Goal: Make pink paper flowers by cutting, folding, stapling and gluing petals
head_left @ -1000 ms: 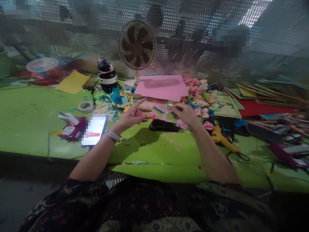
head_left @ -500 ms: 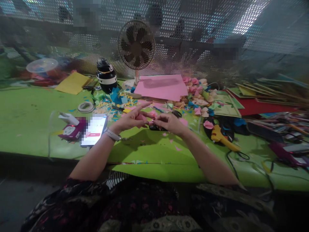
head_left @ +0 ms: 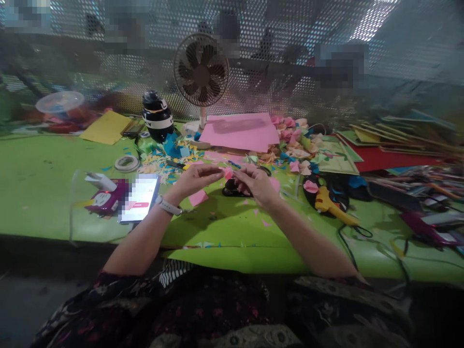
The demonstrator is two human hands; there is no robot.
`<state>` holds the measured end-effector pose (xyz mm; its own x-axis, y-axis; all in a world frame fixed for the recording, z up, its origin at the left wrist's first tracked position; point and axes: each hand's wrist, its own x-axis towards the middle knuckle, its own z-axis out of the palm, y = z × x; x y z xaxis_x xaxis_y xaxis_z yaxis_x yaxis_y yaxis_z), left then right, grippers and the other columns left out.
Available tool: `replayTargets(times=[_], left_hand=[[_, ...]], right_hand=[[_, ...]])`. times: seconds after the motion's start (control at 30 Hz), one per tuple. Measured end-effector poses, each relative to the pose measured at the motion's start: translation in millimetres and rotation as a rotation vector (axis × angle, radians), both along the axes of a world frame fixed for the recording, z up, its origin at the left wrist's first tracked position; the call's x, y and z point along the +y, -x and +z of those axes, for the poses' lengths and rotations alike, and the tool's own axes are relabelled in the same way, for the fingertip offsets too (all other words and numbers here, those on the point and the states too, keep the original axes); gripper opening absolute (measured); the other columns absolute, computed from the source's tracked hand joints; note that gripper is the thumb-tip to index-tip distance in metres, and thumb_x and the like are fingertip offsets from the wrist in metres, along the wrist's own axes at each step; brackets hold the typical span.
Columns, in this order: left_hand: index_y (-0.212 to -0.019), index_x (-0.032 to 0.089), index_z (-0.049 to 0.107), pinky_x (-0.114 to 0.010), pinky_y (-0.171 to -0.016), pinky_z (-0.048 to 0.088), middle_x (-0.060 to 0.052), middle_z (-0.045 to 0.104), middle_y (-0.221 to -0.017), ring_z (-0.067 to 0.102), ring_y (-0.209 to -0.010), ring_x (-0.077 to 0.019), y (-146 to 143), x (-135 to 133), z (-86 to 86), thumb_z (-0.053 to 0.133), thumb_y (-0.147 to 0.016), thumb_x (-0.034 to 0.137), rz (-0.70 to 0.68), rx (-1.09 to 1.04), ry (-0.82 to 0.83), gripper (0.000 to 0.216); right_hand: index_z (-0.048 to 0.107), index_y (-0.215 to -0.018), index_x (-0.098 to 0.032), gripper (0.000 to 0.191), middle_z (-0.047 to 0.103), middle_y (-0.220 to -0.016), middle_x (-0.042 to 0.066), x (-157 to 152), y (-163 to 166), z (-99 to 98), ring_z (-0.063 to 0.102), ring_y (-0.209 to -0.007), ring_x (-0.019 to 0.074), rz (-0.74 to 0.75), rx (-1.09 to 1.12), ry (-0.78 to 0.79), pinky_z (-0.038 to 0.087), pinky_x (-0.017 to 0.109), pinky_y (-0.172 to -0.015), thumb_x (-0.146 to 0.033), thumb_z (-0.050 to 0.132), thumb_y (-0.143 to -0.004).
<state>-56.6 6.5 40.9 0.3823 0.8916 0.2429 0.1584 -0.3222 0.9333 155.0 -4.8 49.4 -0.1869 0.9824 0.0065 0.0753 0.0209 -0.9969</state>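
Between my two hands, a small folded pink paper piece (head_left: 228,172) is held above the green tabletop. My left hand (head_left: 199,180), with a pale watch on its wrist, closes its fingertips on the left side of it. At its right edge, the thumb and fingers of my right hand (head_left: 256,184) are pinched together; the exact grip is partly hidden. Below the fingers lies a black object (head_left: 234,189) that looks like a stapler. A flat pink paper square (head_left: 198,197) rests on the table under my left hand.
Behind my hands are paper scraps (head_left: 155,166), pink sheets (head_left: 239,130), paper flowers (head_left: 290,128) and a fan (head_left: 201,70). To the left sit a lit phone (head_left: 140,198), a purple power strip (head_left: 107,198) and tape (head_left: 126,163). A yellow glue gun (head_left: 331,208) with its cord lies right.
My left index finger, stretched out before, has come down to the small pink piece. The pink square now lies on the table below my left hand. The view has shifted slightly.
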Motion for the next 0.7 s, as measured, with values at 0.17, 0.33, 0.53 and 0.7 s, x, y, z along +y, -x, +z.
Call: replayTargets(times=[0.17, 0.33, 0.53, 0.7], left_hand=[[-0.093, 0.019, 0.079, -0.031, -0.085, 0.055, -0.007, 0.077, -0.093, 0.071, -0.087, -0.0171, -6, -2, -3.7, 0.077, -0.078, 0.044, 0.041, -0.318, 0.110, 0.029], [-0.087, 0.019, 0.078, -0.030, -0.083, 0.057, -0.005, 0.077, -0.086, 0.073, -0.082, -0.0168, -6, -7, 2.1, 0.080, -0.074, 0.051, 0.031, -0.415, 0.233, 0.035], [-0.085, 0.018, 0.076, -0.029, -0.076, 0.058, -0.004, 0.075, -0.078, 0.070, -0.070, -0.0142, -13, -11, 2.7, 0.085, -0.064, 0.056, 0.071, -0.373, 0.298, 0.044], [-0.077, 0.017, 0.075, -0.031, -0.077, 0.057, -0.004, 0.074, -0.074, 0.068, -0.070, -0.0142, -15, -8, -3.9, 0.086, -0.063, 0.051, 0.123, -0.314, 0.271, 0.038]], right_hand=[[0.063, -0.077, -0.018, 0.039, 0.066, -0.067, 0.000, -9, 10, -7.1, 0.055, -0.049, 0.0066, 0.078, 0.019, 0.010, 0.036, 0.018, -0.040, -0.055, 0.076, -0.073], [0.063, -0.076, -0.018, 0.035, 0.066, -0.068, 0.000, -12, 12, -10.2, 0.055, -0.050, 0.0084, 0.143, -0.052, -0.057, 0.039, 0.020, -0.042, -0.052, 0.072, -0.077], [0.066, -0.079, -0.019, 0.028, 0.062, -0.065, 0.000, -13, 10, -14.8, 0.052, -0.052, 0.0106, 0.017, -0.194, -0.400, 0.043, 0.024, -0.050, -0.045, 0.062, -0.087], [0.070, -0.082, -0.018, 0.028, 0.068, -0.072, 0.003, -15, 8, -15.9, 0.057, -0.062, 0.0136, -0.022, -0.329, -0.575, 0.043, 0.026, -0.055, -0.041, 0.057, -0.092]])
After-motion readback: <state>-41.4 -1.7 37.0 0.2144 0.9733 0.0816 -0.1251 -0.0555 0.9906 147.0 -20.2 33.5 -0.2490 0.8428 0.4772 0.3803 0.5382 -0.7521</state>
